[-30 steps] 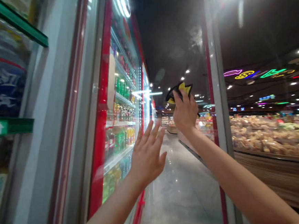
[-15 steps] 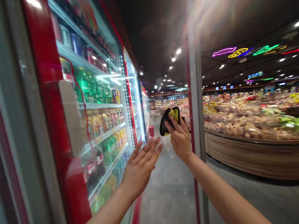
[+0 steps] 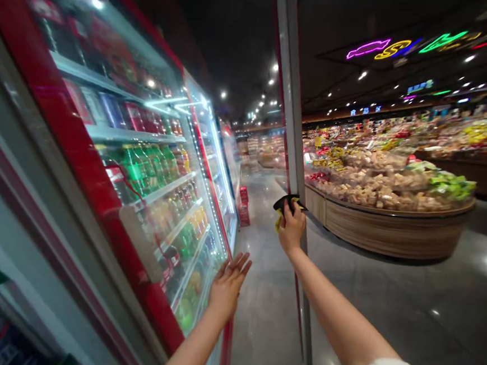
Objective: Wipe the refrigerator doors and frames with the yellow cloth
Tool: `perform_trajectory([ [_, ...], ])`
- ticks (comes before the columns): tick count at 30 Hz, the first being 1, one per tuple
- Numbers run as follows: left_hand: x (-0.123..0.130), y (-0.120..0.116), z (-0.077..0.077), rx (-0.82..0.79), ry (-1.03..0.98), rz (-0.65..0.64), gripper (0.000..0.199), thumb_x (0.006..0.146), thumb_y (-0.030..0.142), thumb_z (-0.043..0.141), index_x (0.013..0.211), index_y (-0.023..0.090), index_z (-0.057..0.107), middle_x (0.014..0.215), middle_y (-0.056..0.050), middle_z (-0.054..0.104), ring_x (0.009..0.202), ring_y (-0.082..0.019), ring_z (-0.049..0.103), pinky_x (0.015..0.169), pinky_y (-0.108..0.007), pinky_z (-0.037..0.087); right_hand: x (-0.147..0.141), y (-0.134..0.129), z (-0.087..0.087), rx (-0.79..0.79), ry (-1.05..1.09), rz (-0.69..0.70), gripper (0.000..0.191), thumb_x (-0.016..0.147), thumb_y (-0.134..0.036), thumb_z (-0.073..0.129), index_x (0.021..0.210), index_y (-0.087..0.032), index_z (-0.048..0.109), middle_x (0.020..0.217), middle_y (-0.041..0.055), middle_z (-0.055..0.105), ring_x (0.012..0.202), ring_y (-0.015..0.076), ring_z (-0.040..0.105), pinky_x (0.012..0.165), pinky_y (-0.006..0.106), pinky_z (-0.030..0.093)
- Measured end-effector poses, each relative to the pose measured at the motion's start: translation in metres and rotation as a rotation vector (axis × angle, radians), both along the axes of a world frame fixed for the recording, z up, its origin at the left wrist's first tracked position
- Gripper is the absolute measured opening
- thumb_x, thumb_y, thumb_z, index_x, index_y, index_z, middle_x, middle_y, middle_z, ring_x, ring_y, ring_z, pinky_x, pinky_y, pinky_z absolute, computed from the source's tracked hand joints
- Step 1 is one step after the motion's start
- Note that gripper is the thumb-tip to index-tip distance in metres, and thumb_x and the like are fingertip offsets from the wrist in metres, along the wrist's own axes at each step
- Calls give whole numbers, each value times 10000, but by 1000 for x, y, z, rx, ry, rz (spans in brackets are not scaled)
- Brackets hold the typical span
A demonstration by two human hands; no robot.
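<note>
partly under right grip [image 3: 291, 229], black-yellow cloth [image 3: 282, 203]

Green bottles [image 3: 143, 166] and rows of cans [image 3: 113, 110] line the brightly lit shelves of a red-framed drinks cooler [image 3: 72, 135], its contents partly blurred, as red boxes [image 3: 244, 206] sit on the polished gray floor [image 3: 357, 292] farther down the supermarket aisle. Across the way from us, packaged goods [image 3: 378, 179] are heaped on a rounded, wood-sided display island [image 3: 383, 233], green packets [image 3: 452, 185] bunched at one end. Overhead, a purple neon outline [image 3: 367, 48], a yellow neon shape [image 3: 392, 49] and small spotlights [image 3: 362, 75] glow against a dark ceiling [image 3: 336, 21], above blue lit characters [image 3: 366, 111].
</note>
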State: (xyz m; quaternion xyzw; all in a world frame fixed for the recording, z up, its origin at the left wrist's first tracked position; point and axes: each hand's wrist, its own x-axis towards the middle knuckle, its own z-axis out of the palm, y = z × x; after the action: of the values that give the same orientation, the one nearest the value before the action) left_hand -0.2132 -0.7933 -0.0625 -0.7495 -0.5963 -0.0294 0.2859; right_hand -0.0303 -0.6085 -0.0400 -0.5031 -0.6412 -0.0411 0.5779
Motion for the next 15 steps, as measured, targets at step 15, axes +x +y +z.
perform_trajectory([
  [15,32,-4,14,-69,-64,120,727,836,171,582,1534,282,413,1642,-23,354,1532,-207,310,1269,-482,234,39,18,80,-7,-127,134,598,910,-190,506,1502,-278,499,1538,158,405,1245,339,449,981,475,440],
])
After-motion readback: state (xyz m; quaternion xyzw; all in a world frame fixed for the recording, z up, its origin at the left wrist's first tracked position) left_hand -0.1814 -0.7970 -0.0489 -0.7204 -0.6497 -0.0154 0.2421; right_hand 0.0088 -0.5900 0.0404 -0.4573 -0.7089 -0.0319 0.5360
